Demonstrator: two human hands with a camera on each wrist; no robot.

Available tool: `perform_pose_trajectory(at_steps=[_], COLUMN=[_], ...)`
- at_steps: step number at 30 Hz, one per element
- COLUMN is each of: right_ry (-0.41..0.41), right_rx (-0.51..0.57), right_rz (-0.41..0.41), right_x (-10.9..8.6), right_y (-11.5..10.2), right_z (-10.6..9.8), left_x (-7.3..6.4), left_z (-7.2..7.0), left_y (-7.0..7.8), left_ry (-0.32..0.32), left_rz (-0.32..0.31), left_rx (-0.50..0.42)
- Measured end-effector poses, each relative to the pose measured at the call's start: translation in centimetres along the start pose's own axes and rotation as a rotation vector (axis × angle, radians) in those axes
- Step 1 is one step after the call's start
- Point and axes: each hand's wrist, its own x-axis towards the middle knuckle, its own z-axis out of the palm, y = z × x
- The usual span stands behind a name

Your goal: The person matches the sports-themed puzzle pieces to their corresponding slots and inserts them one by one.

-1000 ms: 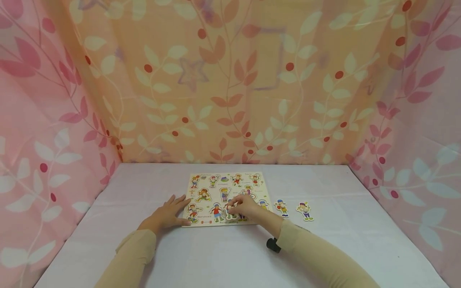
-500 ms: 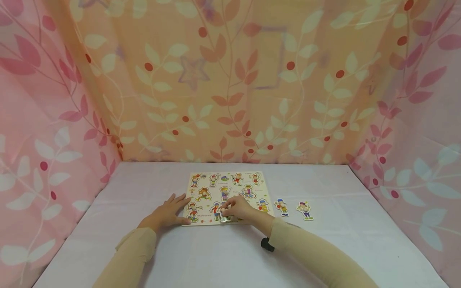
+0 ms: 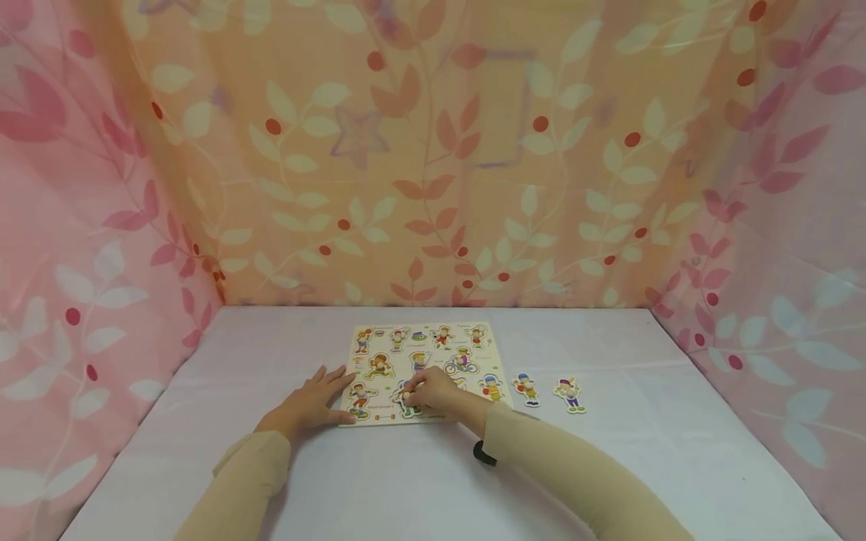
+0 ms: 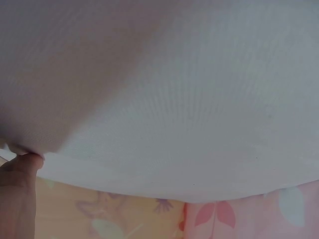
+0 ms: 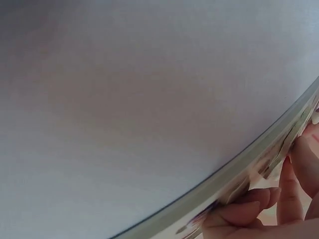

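Observation:
A wooden puzzle board [image 3: 402, 365] printed with sporty children lies on the white table. My right hand [image 3: 436, 392] pinches a knobbed puzzle piece [image 3: 408, 409] over the board's lower middle; fingers partly cover it, and I cannot tell whether it sits in a recess. In the right wrist view, the fingers of the right hand [image 5: 249, 214] bend close above the board [image 5: 199, 193]. My left hand [image 3: 310, 402] rests with spread fingers on the board's left edge. Only a bit of the left hand [image 4: 20, 189] shows in the left wrist view.
Two loose pieces lie right of the board: a blue-capped child with a red ball [image 3: 526, 390] and a child in purple trousers [image 3: 570, 395]. Several figures fill the board. Leaf-patterned curtains [image 3: 433, 165] enclose the table [image 3: 379, 481] at the back and sides.
My right hand has moved left along the board's lower row with the piece, to the figure beside it. The left hand has stayed on the board's edge.

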Motion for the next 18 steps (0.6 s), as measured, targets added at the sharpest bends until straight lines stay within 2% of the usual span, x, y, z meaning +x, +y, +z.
perform_pose_trajectory(at_steps=[4,9,11,13,18], right_ry=[0.0,-0.014,-0.024,-0.038,-0.002], right_rx=[-0.125,-0.173,-0.152,-0.076,0.044], right_rz=[-0.056,-0.093,-0.097,-0.09,-0.06], right_x=[0.5,0.5,0.3,-0.1,-1.2], right_y=[-0.3,-0.4,-0.3,0.0,0.5], right_z=[0.5,0.7,0.5,0.0,-2.4], left_x=[-0.3,-0.6,-0.6,-0.6,-0.2], left_z=[-0.3,-0.5,-0.5,-0.4,-0.1], left_y=[0.0,0.0,0.0,0.0,-0.1], left_ry=[0.013,0.019,0.016,0.014,0.016], left_rz=[0.01,0.018,0.015,0.016,0.024], left_rx=[0.001,-0.014,-0.022,-0.027,-0.022])
